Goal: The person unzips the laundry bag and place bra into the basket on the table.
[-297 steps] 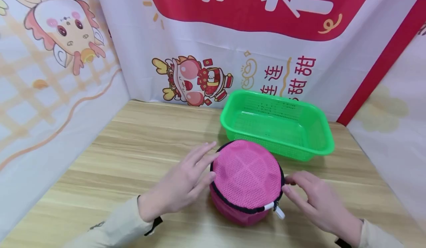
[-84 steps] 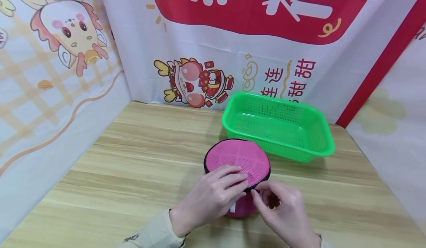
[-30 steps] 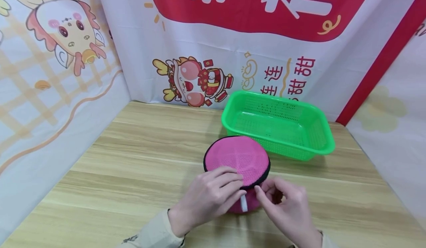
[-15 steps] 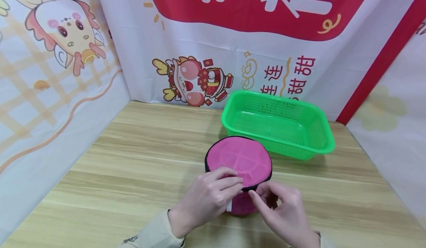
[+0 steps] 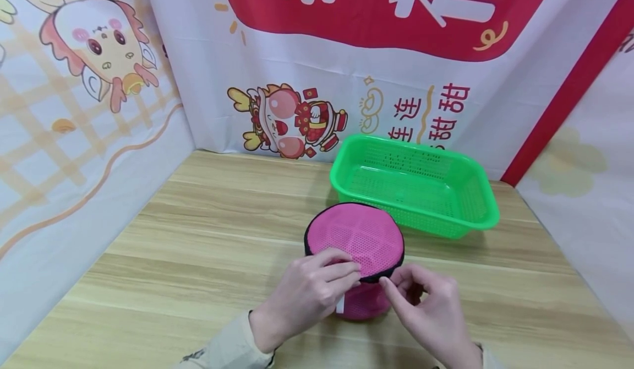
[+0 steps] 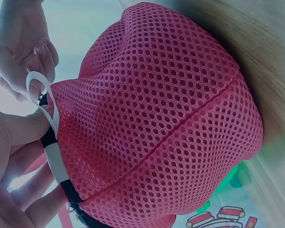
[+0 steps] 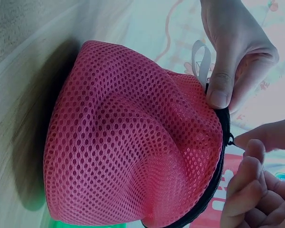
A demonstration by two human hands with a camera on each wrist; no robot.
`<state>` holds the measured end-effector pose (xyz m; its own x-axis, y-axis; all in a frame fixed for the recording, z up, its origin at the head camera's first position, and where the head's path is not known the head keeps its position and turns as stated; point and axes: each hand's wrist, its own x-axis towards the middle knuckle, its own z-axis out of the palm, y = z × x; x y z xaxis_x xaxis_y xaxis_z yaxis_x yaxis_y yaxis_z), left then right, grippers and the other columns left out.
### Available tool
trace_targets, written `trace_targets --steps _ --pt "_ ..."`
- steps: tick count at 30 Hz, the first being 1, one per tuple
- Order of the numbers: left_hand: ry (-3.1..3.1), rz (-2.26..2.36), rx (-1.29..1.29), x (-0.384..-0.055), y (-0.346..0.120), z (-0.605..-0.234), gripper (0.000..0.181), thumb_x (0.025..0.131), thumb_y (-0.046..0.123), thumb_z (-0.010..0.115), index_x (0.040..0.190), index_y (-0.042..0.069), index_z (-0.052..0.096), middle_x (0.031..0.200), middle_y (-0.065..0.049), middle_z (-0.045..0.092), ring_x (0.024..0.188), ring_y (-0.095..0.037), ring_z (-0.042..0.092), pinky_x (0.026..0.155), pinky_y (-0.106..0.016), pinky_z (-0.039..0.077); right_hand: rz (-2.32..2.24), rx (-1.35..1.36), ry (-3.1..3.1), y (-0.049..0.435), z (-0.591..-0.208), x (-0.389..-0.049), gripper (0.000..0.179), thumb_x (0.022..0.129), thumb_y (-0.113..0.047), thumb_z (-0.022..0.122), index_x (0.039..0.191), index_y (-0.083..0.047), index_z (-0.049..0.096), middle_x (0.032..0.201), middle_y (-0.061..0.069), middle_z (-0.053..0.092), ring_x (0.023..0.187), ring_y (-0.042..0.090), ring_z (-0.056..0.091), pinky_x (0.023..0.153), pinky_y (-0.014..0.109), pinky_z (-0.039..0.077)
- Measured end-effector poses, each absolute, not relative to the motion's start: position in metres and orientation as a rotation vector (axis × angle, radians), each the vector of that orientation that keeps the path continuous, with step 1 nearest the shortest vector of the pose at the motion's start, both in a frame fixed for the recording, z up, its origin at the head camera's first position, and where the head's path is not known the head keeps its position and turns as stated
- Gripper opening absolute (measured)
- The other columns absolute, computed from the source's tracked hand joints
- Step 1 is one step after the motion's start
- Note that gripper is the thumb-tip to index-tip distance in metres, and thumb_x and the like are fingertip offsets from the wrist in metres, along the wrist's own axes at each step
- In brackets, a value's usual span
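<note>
A round pink mesh laundry bag (image 5: pixel 356 234) stands on the table, its lid edged by a black zipper (image 7: pixel 217 175). My left hand (image 5: pixel 309 292) pinches the bag's front rim, fingers over the lid and thumb below. A white loop (image 7: pixel 194 56) sticks out beside that thumb, and a white tab (image 6: pixel 56 162) wraps the rim. My right hand (image 5: pixel 433 308) is at the front right of the rim. Its thumb and forefinger pinch the small black zipper pull (image 7: pixel 230 139), while the other fingers curl in. The mesh side sags inward between folds.
A green plastic basket (image 5: pixel 487 198) stands close behind the bag, to the right. The wooden table (image 5: pixel 198 237) meets a printed cloth (image 5: pixel 297 49) at the back and more cloth on both sides.
Since the oldest frame the bag has turned and shifted left; both hands have gone from its sides to its front rim. In the last half second my right hand moved slightly right along the rim.
</note>
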<state>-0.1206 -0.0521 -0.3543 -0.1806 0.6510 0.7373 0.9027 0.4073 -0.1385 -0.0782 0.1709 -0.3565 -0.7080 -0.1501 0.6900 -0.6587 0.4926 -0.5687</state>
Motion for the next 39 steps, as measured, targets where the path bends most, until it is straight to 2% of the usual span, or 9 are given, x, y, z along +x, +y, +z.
trace_targets --steps 5,9,16,23,31,39 --pt "-1.909 -0.436 -1.329 -0.1207 -0.0519 -0.3546 0.021 0.08 0.003 0.078 0.099 0.012 0.079 0.102 0.002 0.072 0.096 -0.014 0.063 0.083 -0.019 0.052 1.119 0.69 -2.237 0.1708 -0.3575 -0.0789 0.025 0.077 0.004 0.077 0.08 -0.018 0.066 0.068 -0.013 0.058 0.053 0.003 0.051 0.046 0.014 0.043" --pt "-1.934 -0.48 -1.333 -0.1195 -0.0506 -0.3546 0.015 0.084 0.006 0.075 0.097 0.012 0.078 0.101 0.0 0.072 0.097 -0.014 0.063 0.087 -0.02 0.05 1.116 0.754 -2.247 0.1701 -0.3586 -0.0793 0.021 0.08 0.004 0.075 0.085 -0.015 0.068 0.07 -0.014 0.059 0.055 0.002 0.051 0.047 0.014 0.042" --pt "-1.956 -0.529 -1.346 -0.1164 -0.0459 -0.3552 0.014 0.086 0.012 0.076 0.1 0.01 0.076 0.104 -0.002 0.07 0.102 -0.014 0.061 0.096 -0.021 0.045 1.136 0.876 -2.142 0.166 -0.363 -0.0807 0.023 0.077 0.006 0.075 0.086 -0.014 0.068 0.069 -0.013 0.058 0.056 0.0 0.048 0.046 0.013 0.04" --pt "-1.878 -0.486 -1.366 -0.1184 -0.0464 -0.3565 0.015 0.085 0.004 0.071 0.098 0.009 0.077 0.101 -0.001 0.071 0.097 -0.015 0.063 0.093 -0.022 0.048 1.116 0.907 -2.136 0.1643 -0.3653 -0.0811 0.024 0.077 0.004 0.074 0.083 -0.017 0.065 0.068 -0.013 0.056 0.055 -0.002 0.048 0.045 0.013 0.041" --pt "-1.872 -0.478 -1.371 -0.1182 -0.0466 -0.3567 0.015 0.088 0.003 0.067 0.098 0.009 0.077 0.1 0.0 0.072 0.096 -0.013 0.063 0.092 -0.021 0.048 1.101 0.895 -2.162 0.1637 -0.3651 -0.08 0.026 0.078 0.004 0.073 0.079 -0.02 0.062 0.067 -0.013 0.055 0.055 -0.001 0.046 0.044 0.014 0.04" --pt "-1.897 -0.496 -1.369 -0.1184 -0.0467 -0.3557 0.016 0.086 0.003 0.071 0.099 0.01 0.078 0.101 0.0 0.072 0.095 -0.012 0.063 0.09 -0.02 0.049 1.083 0.877 -2.182 0.1641 -0.3644 -0.0799 0.026 0.079 0.003 0.073 0.079 -0.02 0.062 0.066 -0.014 0.053 0.054 -0.001 0.045 0.044 0.013 0.039"
